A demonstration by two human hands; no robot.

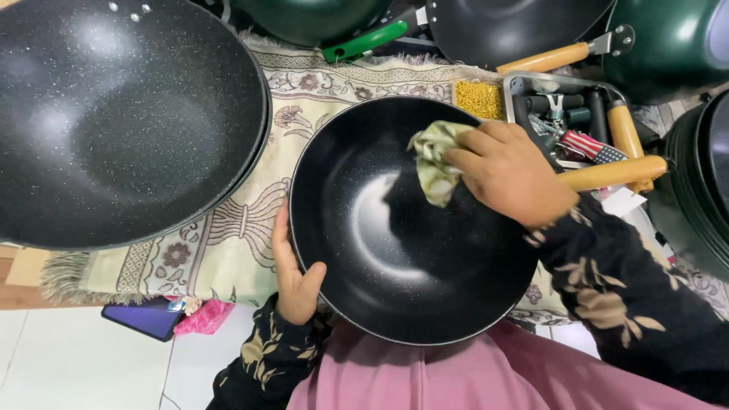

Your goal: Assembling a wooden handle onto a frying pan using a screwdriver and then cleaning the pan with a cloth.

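On my lap, a black speckled wok (pixel 395 258) tilts. My left hand (pixel 292 277) clamps its near rim; my right hand (pixel 509 171) pinches a crumpled greenish cloth (pixel 434 163) against the inner wall. I judge wiping is underway; sweeping the remaining surface seems next.

Around the right hand (pixel 507 181), pressing a crumpled cloth (pixel 434 161) inside the black wok (pixel 402 258), the bowl lay open below and to the left. Just beyond the knuckles a tray of wooden-handled tools (pixel 585 121) crowded the rim. Left of the left hand (pixel 295 275), a larger speckled wok (pixel 121 114) blocked the patterned mat (pixel 228 243).
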